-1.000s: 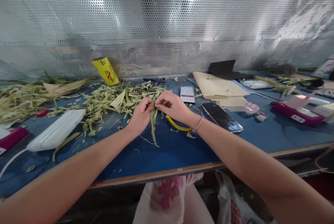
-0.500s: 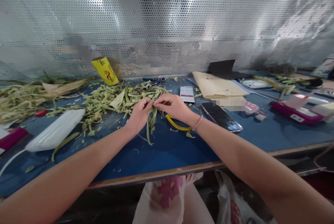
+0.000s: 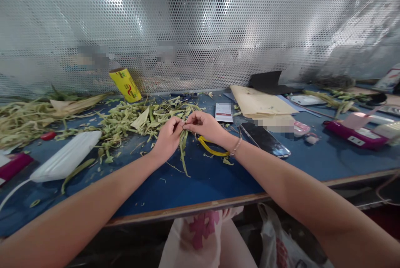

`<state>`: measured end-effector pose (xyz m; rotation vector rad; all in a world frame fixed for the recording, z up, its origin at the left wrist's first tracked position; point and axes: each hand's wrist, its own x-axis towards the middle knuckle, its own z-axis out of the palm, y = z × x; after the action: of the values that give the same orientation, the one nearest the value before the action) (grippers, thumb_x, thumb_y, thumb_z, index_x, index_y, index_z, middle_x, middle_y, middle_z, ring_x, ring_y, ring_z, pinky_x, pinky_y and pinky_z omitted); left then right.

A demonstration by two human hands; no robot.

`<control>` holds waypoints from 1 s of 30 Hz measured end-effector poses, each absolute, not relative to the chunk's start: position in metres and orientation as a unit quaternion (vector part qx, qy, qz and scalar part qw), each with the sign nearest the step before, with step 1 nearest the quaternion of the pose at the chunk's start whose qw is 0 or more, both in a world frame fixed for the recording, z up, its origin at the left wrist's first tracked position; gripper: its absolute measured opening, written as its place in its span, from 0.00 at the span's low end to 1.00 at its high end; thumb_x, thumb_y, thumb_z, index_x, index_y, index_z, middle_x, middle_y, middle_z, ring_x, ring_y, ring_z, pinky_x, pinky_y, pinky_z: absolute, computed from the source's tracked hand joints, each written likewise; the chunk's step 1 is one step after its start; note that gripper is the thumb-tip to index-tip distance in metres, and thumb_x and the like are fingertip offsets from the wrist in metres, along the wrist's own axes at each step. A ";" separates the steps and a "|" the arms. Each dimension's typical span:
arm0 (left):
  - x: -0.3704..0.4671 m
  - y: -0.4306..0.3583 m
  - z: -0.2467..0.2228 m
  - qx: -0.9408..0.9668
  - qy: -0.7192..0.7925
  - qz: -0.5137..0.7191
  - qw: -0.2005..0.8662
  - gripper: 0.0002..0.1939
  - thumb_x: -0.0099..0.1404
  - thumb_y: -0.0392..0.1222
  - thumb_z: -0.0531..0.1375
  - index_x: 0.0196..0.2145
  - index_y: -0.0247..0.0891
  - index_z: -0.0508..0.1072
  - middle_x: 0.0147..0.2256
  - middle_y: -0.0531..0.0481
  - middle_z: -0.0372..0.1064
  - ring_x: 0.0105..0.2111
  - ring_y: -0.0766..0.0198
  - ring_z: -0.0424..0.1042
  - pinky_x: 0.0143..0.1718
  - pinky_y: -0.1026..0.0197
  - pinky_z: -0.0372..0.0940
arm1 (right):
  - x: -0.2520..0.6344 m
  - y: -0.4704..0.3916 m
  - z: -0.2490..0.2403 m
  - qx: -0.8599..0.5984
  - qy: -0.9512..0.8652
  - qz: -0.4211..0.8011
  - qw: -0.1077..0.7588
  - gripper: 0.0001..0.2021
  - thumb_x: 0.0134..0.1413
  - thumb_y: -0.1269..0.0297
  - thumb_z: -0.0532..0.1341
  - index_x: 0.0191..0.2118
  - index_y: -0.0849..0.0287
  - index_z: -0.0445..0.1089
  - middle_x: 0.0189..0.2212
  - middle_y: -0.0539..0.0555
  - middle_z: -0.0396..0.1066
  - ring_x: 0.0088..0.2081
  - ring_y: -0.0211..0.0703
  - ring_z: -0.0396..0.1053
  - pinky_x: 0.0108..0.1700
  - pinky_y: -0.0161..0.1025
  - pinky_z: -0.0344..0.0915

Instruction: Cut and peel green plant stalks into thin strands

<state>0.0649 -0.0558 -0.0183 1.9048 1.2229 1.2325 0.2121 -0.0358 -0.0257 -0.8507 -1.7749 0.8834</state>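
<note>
My left hand (image 3: 170, 136) and my right hand (image 3: 208, 127) meet over the middle of the blue table. Both are closed, their fingertips pinching a green leaf strip (image 3: 183, 153) whose lower end hangs down toward the tabletop. The fingers hide its upper end. Just behind and to the left lies a pile of pale green leaf pieces (image 3: 121, 122). A yellow loop (image 3: 212, 149), perhaps a handle, rests under my right wrist, which wears a thin bracelet.
Left of my arms lie a white oblong device (image 3: 67, 155) with a cord and a magenta object (image 3: 14, 166). A yellow tube (image 3: 125, 85) leans by the perforated metal screen (image 3: 200, 26). To the right are a phone (image 3: 265, 139), brown paper (image 3: 259, 101) and a magenta power strip (image 3: 356, 134).
The hanging end of the leaf strip has swung slightly to the right and hangs a little lower. My hands stay together in nearly the same place.
</note>
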 end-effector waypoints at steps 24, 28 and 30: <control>0.064 -0.055 -0.018 0.723 0.408 0.455 0.322 0.02 0.53 0.37 0.54 0.27 0.37 0.64 0.27 0.53 0.64 0.29 0.67 0.65 0.34 0.61 0.61 | 0.217 -0.046 -0.017 -0.365 -0.839 0.124 0.385 0.06 0.49 0.68 0.52 0.25 0.57 0.51 0.25 0.49 0.57 0.28 0.36 0.56 0.33 0.35 0.54; 0.063 -0.054 -0.018 0.722 0.410 0.443 0.339 0.05 0.52 0.39 0.56 0.28 0.36 0.65 0.26 0.53 0.63 0.28 0.67 0.65 0.33 0.61 0.61 | 0.218 -0.044 -0.018 -0.360 -0.834 0.154 0.389 0.06 0.51 0.68 0.51 0.25 0.57 0.51 0.24 0.48 0.56 0.28 0.36 0.55 0.33 0.35 0.54; 0.063 -0.054 -0.017 0.717 0.410 0.442 0.350 0.05 0.52 0.40 0.56 0.27 0.36 0.65 0.26 0.53 0.64 0.28 0.67 0.65 0.34 0.61 0.62 | 0.219 -0.043 -0.018 -0.361 -0.832 0.166 0.386 0.06 0.52 0.68 0.50 0.26 0.57 0.52 0.24 0.48 0.56 0.28 0.36 0.55 0.33 0.35 0.53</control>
<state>0.0628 -0.0541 -0.0169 1.8573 1.0609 1.1455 0.2187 -0.0425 -0.0180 -0.9192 -2.1194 0.4216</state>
